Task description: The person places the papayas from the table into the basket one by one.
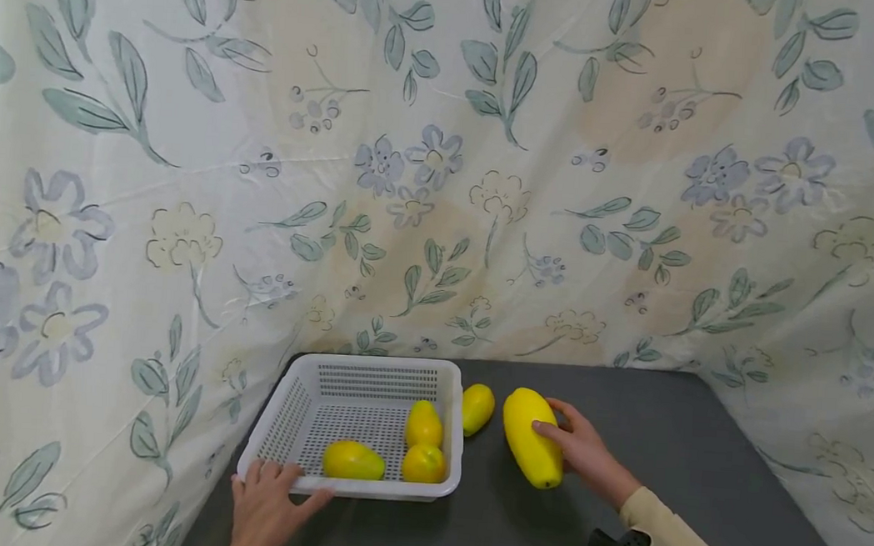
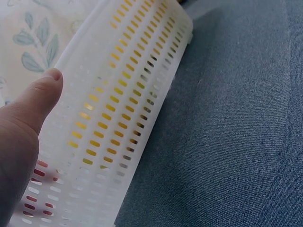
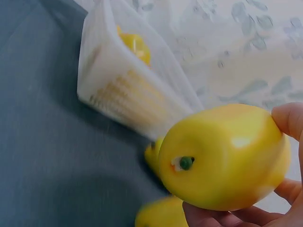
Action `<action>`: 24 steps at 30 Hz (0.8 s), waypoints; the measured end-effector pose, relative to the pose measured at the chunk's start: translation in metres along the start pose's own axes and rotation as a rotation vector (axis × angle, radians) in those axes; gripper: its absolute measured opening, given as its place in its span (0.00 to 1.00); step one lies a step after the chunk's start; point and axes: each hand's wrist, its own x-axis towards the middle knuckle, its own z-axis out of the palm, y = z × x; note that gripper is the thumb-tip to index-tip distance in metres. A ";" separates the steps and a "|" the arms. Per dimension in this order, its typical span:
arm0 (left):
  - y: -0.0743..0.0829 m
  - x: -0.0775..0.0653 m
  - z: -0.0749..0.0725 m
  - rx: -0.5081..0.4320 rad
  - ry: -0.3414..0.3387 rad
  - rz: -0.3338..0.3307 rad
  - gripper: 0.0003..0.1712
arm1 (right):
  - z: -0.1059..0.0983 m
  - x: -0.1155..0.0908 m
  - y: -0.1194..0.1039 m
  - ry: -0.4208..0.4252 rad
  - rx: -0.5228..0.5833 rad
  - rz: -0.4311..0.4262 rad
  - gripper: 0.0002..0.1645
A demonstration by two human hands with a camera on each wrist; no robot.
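Note:
My right hand (image 1: 584, 449) grips a large yellow papaya (image 1: 532, 437) above the dark table, to the right of the basket. In the right wrist view the papaya's (image 3: 222, 156) blunt end shows a small green stem stub, with the thumb and fingers round its far part. My left hand (image 1: 268, 505) holds the near left rim of a white plastic basket (image 1: 379, 488). Its thumb (image 2: 42, 94) lies along the outer wall, and fingers show reddish through the slots. Inside the basket are a yellow-green mango (image 1: 354, 460) and two yellow fruits (image 1: 423, 425) at the right.
Another yellow fruit (image 1: 478, 409) lies on the dark table (image 1: 638, 419), just right of the basket. Low in the right wrist view, a further yellow fruit (image 3: 163, 213) shows partly behind the held papaya. A flowered cloth (image 1: 442, 181) hangs behind and at both sides.

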 end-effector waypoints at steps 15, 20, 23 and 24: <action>0.000 -0.003 0.004 -0.012 0.100 0.031 0.42 | 0.105 0.032 -0.042 -0.019 -0.128 -0.083 0.47; -0.001 -0.003 0.005 -0.019 0.115 0.044 0.40 | 0.126 0.035 -0.049 -0.005 -0.265 -0.126 0.46; -0.001 -0.003 0.004 -0.016 0.117 0.044 0.40 | 0.137 0.034 -0.055 -0.038 -0.300 -0.132 0.45; -0.001 -0.003 0.004 -0.010 0.113 0.042 0.40 | 0.140 0.034 -0.056 -0.050 -0.313 -0.131 0.44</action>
